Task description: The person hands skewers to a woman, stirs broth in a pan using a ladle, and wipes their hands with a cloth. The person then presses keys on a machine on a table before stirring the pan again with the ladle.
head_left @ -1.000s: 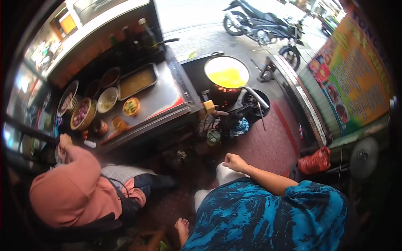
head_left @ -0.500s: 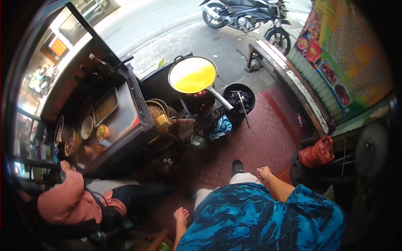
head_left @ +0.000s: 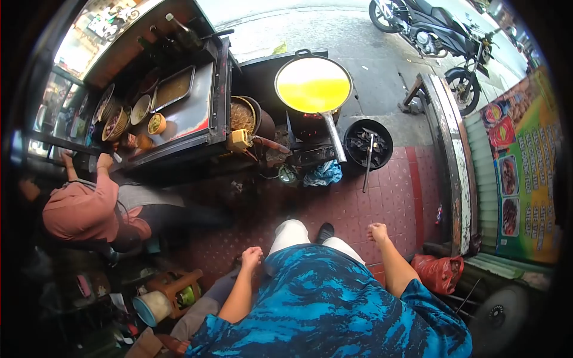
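Observation:
My left hand (head_left: pixel 252 257) hangs by my hip with its fingers curled in, and nothing shows in it. On the other side my right hand (head_left: pixel 377 232) is held out over the tiled floor, likewise loosely closed around nothing visible. Neither hand touches any object. Ahead of me a wide pan (head_left: pixel 333 137) sits over a glowing fire, filled with a bright yellow liquid, its long handle pointing towards me. Beside it stands a black bucket (head_left: pixel 388 156) of charcoal, with metal tongs (head_left: pixel 368 164) lying across it.
On the left a person in a pink top (head_left: pixel 83 209) works at a food cart (head_left: pixel 206 98) holding bowls and a tray. A bench (head_left: pixel 450 161) and a menu banner (head_left: pixel 525 185) line the right. Red plastic bag (head_left: pixel 439 273), blue bag (head_left: pixel 323 174), and parked motorcycle (head_left: pixel 433 36) are also around.
My view has shifted forward and turned left, so the pan and bucket appear further right. My left hand has risen. The person at the cart now shows both hands at its edge.

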Available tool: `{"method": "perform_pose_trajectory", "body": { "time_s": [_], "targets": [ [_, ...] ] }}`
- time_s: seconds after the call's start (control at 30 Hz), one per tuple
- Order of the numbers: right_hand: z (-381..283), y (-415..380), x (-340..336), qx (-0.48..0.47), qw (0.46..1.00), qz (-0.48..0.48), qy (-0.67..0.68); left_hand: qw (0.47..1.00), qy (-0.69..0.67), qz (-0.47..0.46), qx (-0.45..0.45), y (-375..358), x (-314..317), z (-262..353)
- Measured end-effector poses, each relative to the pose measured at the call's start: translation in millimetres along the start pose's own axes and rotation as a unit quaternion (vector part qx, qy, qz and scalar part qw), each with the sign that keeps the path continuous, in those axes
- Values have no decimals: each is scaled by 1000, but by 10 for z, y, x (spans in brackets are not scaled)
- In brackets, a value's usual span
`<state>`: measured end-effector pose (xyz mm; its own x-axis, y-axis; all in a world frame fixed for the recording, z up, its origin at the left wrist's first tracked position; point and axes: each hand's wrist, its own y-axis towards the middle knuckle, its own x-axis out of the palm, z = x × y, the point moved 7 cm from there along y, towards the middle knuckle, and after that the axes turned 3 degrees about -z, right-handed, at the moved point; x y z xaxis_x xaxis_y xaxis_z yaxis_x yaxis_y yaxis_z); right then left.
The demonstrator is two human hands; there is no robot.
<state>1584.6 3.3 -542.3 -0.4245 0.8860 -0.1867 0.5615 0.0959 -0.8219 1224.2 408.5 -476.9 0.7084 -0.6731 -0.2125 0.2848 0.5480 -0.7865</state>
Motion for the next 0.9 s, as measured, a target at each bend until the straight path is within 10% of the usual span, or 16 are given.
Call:
{"method": "perform_pose_trajectory", "body": {
  "time_s": [0.4,0.77,0.9],
  "targets": [
    [-1515,127,365,-89,991,-17,-95,989,-25,-27,-141,655,355,-100],
    [-3762,-112,901,-412,889,55,-191,986,-165,27,7,870,424,1024],
    [-4304,-427,1823,-475,858,-86,-176,976,-202,73,-23,560,527,714]
  ]
}}
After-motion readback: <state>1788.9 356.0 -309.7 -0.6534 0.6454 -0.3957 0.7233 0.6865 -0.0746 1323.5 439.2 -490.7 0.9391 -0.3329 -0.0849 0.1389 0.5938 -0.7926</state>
